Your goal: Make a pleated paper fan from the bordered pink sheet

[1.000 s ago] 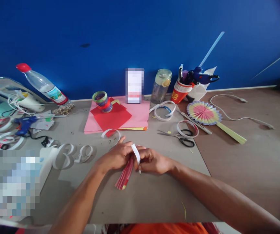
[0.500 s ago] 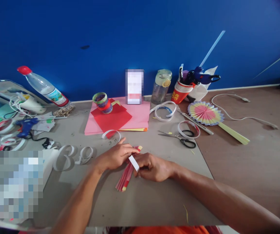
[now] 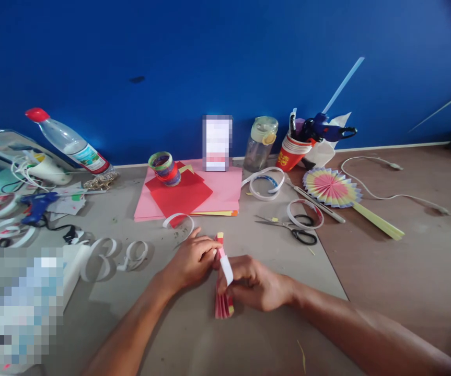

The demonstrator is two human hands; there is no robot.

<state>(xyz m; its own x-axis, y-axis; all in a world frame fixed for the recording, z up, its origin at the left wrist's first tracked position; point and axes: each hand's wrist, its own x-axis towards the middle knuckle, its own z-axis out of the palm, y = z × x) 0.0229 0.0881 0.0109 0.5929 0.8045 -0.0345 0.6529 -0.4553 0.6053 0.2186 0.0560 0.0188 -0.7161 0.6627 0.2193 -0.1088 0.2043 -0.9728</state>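
Observation:
Between my hands, on the grey mat, stands a pleated pink, red and yellow paper strip (image 3: 224, 307), folded tight like an accordion. My left hand (image 3: 194, 257) is closed on its far part, fingertips pressing against the folds. My right hand (image 3: 254, 282) grips the pleats nearer to me, thumb and forefinger pinched. A short white strip (image 3: 227, 270), perhaps tape, sticks up by the right fingers, across the folds. The near end of the pleats fans out slightly.
Scissors (image 3: 287, 225) and a tape roll (image 3: 305, 214) lie to the right, near a finished paper fan (image 3: 332, 187). Behind are pink paper sheets (image 3: 225, 193) and a red paper cup (image 3: 289, 153). A blue glue gun (image 3: 39, 205) and loose white strips (image 3: 100, 258) lie left.
The pleated paper has turned from a slant to nearly straight away from me. My right hand has shifted slightly right and nearer; the white strip is more upright.

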